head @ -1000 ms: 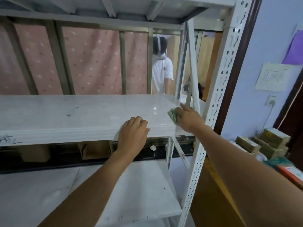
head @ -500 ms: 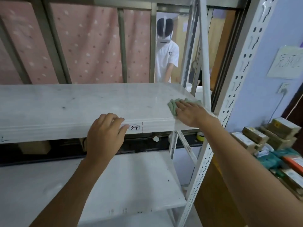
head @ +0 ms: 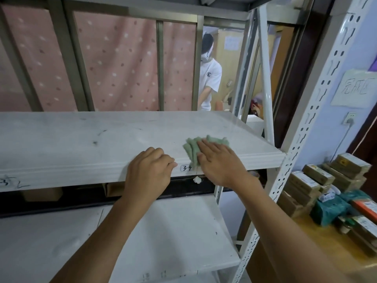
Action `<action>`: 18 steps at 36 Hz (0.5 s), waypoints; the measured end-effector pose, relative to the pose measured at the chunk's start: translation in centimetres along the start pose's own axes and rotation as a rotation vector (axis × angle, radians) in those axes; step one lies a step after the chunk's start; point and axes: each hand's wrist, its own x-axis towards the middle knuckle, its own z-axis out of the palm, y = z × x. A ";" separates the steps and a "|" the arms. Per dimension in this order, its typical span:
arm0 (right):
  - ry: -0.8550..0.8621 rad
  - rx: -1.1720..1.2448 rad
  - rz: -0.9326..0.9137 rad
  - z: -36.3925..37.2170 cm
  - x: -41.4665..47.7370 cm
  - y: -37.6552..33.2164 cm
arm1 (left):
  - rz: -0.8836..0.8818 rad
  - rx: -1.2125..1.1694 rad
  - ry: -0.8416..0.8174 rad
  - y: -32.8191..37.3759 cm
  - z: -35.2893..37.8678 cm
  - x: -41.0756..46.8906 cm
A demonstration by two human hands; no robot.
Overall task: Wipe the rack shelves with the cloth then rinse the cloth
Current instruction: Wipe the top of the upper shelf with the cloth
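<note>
We press the green cloth [head: 196, 149] flat under our right hand [head: 221, 165], fingers spread, near shelf [head: 81, 139] front edge; left hand [head: 150, 172] curls on the edge beside.

The cloth [head: 204, 147] looks soft and ribbed; the shelf [head: 81, 144] is matt, scuffed white, perhaps painted wood.

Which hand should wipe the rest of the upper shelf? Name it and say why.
Right. The right hand lies flat on the green cloth on the upper shelf; the left hand holds no cloth and grips the shelf's front edge, likely bracing.
</note>
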 end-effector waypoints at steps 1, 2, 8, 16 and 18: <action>0.000 -0.018 0.042 0.0 -0.4 0.9 | 0.000 -0.016 0.001 -0.1 0.0 0.0; 0.006 -0.044 0.083 -0.1 -0.9 1.9 | 0.002 -0.029 -0.002 -0.3 0.0 0.1; -0.007 -0.114 0.353 -2.0 -1.4 6.8 | 0.016 -0.040 -0.042 -0.8 0.0 0.5; -0.146 -0.093 0.550 -2.5 4.3 10.0 | 0.016 -0.071 -0.053 -1.0 -0.1 0.8; -0.203 -0.089 0.519 -2.7 5.7 10.7 | 0.002 -0.090 -0.060 -1.1 -0.2 1.0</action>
